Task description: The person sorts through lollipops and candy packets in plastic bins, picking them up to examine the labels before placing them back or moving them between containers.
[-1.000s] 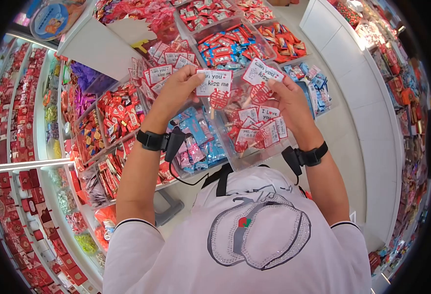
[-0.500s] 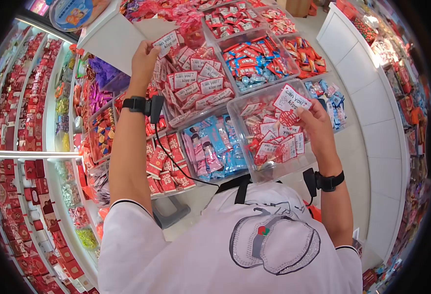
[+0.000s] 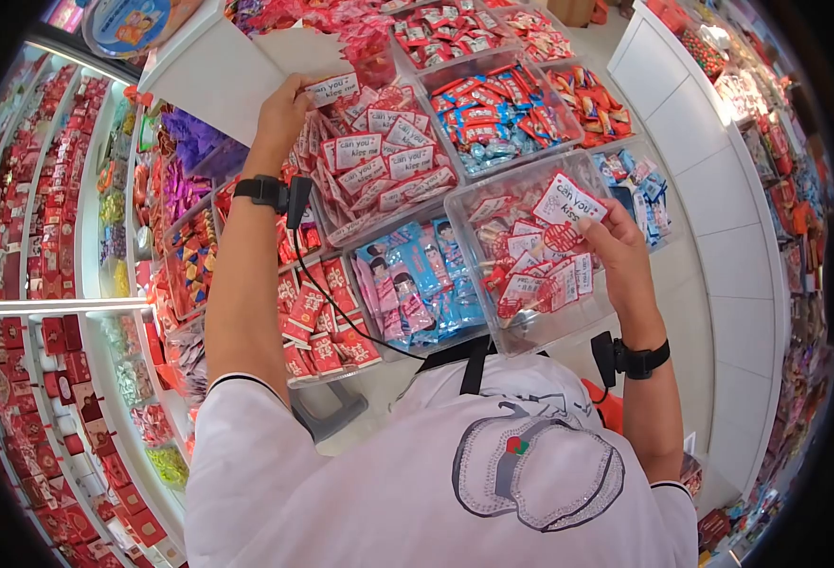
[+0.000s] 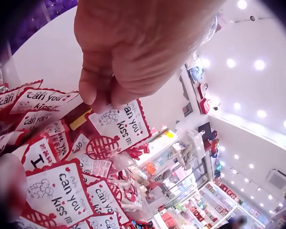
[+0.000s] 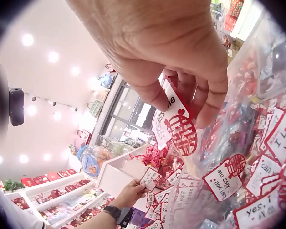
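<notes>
In the head view my left hand [image 3: 282,115] pinches a white, red-edged card [image 3: 331,89] lettered "can you kiss me", at the far left of a heap of matching cards [image 3: 379,156]. The left wrist view shows this card [image 4: 119,125] between thumb and fingers, with a red lattice ornament below it. My right hand [image 3: 623,260] pinches a similar card [image 3: 568,201] by its right side, over a clear plastic bin [image 3: 540,336]. Inside that bin lie several more cards [image 3: 530,284]. Thumb and fingers grip the right card [image 5: 181,126] in the right wrist view.
Neighbouring bins hold blue and pink packets [image 3: 417,275], red packets [image 3: 327,317] and red-and-blue sweets [image 3: 493,109]. A white box-like panel [image 3: 213,80] stands beyond my left hand. A curved white counter [image 3: 710,199] runs along the right, and stocked shelves [image 3: 33,199] line the left.
My left hand has moved left and away with its card, from beside the right hand to the heap. The right hand still holds its card over the clear bin.
</notes>
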A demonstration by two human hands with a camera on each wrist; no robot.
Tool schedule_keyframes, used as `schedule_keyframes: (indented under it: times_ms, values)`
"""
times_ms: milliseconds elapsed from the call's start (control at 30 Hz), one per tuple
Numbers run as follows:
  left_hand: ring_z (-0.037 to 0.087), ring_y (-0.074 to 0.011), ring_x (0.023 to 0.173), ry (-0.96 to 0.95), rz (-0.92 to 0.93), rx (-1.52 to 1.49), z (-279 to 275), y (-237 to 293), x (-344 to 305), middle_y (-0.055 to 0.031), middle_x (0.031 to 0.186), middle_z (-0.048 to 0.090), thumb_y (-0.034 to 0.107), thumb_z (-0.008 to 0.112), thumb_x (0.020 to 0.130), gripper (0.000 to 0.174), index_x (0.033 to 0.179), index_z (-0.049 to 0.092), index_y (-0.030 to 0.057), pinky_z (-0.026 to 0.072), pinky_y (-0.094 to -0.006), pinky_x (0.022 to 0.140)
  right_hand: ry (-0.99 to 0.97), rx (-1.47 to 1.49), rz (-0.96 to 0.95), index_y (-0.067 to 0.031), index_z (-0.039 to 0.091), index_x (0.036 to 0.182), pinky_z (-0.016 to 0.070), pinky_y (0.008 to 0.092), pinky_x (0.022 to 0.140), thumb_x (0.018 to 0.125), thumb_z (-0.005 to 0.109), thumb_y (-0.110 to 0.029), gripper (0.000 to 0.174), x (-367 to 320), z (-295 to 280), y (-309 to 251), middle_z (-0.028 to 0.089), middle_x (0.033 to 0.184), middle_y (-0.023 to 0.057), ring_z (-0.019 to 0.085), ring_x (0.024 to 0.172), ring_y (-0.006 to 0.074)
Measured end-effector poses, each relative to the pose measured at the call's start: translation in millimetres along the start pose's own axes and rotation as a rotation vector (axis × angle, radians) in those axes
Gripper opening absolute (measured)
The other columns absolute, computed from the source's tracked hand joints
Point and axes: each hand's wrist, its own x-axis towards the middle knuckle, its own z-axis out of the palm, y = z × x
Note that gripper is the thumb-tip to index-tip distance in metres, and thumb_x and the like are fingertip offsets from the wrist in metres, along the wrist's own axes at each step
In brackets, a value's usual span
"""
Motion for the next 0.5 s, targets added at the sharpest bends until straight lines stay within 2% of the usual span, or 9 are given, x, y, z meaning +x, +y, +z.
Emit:
schedule_keyframes:
  times_ms: [33, 133, 233, 333, 433, 500]
  values:
    - [0.064, -0.0118, 0.077, -0.035, 0.034, 0.004, -1.0, 0.1, 1.3, -0.0054, 0.09, 0.068, 0.009, 0.058, 0.099, 0.019, 0.117, 0.063, 0.006, 0.0512, -0.0288, 0.066, -0.001, 0.0, 0.002, -0.0042, 0.062, 0.119, 0.0529, 0.0256, 0.08, 0.096, 0.069, -0.018, 0.028, -0.7, 0.8, 0.2, 0.07, 0.104, 0.0028, 0.066, 0.09, 0.0079]
    - [0.065, -0.0139, 0.081, -0.075, 0.088, 0.121, -2.8, -21.2, 12.1, -0.0077, 0.093, 0.069, 0.007, 0.057, 0.099, 0.018, 0.116, 0.063, 0.0059, 0.0519, -0.0312, 0.07, -0.005, -0.004, 0.002, -0.004, 0.062, 0.119, 0.0528, 0.0257, 0.08, 0.096, 0.069, -0.018, 0.028, -0.5, 3.7, 0.9, 0.07, 0.104, 0.0028, 0.065, 0.089, 0.0077]
    - [0.07, -0.0339, 0.087, -0.107, 0.178, 0.265, 5.5, -32.9, 15.3, -0.0212, 0.093, 0.07, 0.007, 0.056, 0.096, 0.02, 0.115, 0.062, 0.004, 0.0536, -0.0403, 0.078, -0.018, -0.018, 0.006, -0.0041, 0.062, 0.12, 0.0526, 0.0257, 0.08, 0.096, 0.069, -0.018, 0.029, -0.8, 5.2, 1.5, 0.07, 0.104, 0.0026, 0.065, 0.089, 0.0075]
    - [0.068, -0.0394, 0.088, -0.066, 0.219, 0.356, 8.8, -30.0, 17.7, -0.0235, 0.094, 0.07, 0.007, 0.055, 0.096, 0.019, 0.113, 0.064, 0.0046, 0.0531, -0.0434, 0.078, -0.027, -0.025, 0.009, -0.0045, 0.062, 0.121, 0.0524, 0.0256, 0.08, 0.096, 0.068, -0.018, 0.029, -0.7, 8.6, 1.6, 0.07, 0.104, 0.0024, 0.065, 0.088, 0.0074]
    - [0.068, -0.0393, 0.089, -0.075, 0.078, 0.291, 5.1, -19.7, 23.8, -0.0223, 0.093, 0.07, 0.008, 0.056, 0.096, 0.019, 0.112, 0.065, 0.0049, 0.0529, -0.0448, 0.078, -0.028, -0.033, 0.014, -0.0048, 0.062, 0.121, 0.0525, 0.0256, 0.08, 0.097, 0.068, -0.018, 0.028, 0.2, 9.1, 0.4, 0.07, 0.104, 0.0022, 0.065, 0.088, 0.0074]
    - [0.069, -0.0397, 0.09, -0.143, 0.053, 0.281, -0.6, -19.4, 24.8, -0.0224, 0.097, 0.07, 0.008, 0.056, 0.095, 0.019, 0.111, 0.066, 0.0054, 0.053, -0.0462, 0.077, -0.02, -0.021, 0.017, -0.0048, 0.063, 0.121, 0.0525, 0.0255, 0.08, 0.097, 0.068, -0.018, 0.028, 0.2, 8.7, 0.9, 0.07, 0.103, 0.0022, 0.065, 0.088, 0.0074]
